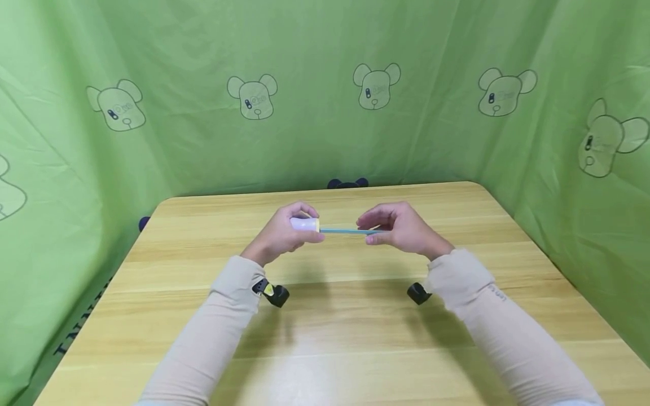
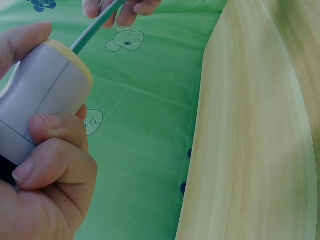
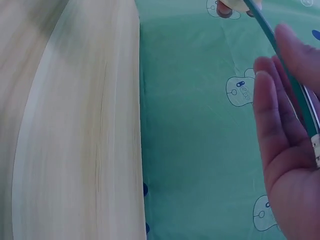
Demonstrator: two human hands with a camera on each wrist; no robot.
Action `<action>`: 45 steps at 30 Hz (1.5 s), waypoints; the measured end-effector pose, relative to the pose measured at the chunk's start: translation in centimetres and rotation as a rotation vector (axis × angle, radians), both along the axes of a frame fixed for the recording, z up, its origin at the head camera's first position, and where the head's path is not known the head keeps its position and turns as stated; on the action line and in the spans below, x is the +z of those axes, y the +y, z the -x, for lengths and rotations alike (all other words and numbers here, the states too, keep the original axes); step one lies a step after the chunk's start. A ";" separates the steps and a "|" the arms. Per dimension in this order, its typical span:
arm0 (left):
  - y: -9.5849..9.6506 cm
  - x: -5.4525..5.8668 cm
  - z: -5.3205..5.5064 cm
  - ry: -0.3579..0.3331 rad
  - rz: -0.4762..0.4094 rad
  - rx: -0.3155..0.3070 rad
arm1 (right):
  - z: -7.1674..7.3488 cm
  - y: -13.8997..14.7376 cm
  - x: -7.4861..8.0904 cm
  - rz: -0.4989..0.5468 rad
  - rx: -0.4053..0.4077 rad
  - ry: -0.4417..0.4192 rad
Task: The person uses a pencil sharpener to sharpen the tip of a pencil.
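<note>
My left hand grips a pale lavender pencil sharpener with a yellow rim, its fingers and thumb curled round the body. In the left wrist view a seam line runs along the sharpener, and its lower end is dark. From its rimmed end a green pencil reaches across to my right hand. The pencil passes between the right thumb and the fingers, which stand apart and fairly straight. A light banded end shows near the right palm. Inside the sharpener, the pencil's tip is hidden.
Both hands are above a wooden table. A green curtain printed with bear heads hangs round its back and sides. Black wrist devices stick out below the cuffs.
</note>
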State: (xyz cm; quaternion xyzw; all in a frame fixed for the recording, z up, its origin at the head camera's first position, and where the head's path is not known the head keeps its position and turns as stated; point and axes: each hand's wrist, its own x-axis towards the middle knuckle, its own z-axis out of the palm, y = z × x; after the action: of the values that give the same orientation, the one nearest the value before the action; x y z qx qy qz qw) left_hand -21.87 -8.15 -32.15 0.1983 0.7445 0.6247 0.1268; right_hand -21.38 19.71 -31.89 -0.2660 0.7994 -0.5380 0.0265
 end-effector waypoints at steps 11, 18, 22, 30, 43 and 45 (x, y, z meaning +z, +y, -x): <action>-0.2 -0.2 0.2 -0.010 0.000 0.017 | -0.5 -0.9 -0.6 -0.174 -0.144 0.391; 0.1 -0.1 0.0 -0.012 -0.004 0.019 | -0.6 -0.8 -0.8 -0.171 -0.149 0.572; 0.3 -0.1 0.0 -0.023 -0.002 0.023 | -0.5 -0.7 -0.7 -0.180 -0.147 0.583; 0.4 -0.1 0.0 -0.004 0.019 0.036 | -0.2 -0.6 -1.5 -0.200 -0.141 0.705; 0.6 -0.1 0.0 0.011 0.007 0.032 | 0.4 -1.0 -2.6 -0.220 -0.138 1.010; 0.6 -0.2 0.0 0.017 0.018 0.033 | 0.3 -1.0 -2.6 -0.235 -0.140 1.006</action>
State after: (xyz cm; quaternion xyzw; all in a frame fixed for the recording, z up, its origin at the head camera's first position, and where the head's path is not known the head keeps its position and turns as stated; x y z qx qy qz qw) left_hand -21.88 -7.52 -32.31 0.1900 0.7543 0.6184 0.1118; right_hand -21.72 18.73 -34.49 -0.4328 0.7841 -0.2507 -0.3674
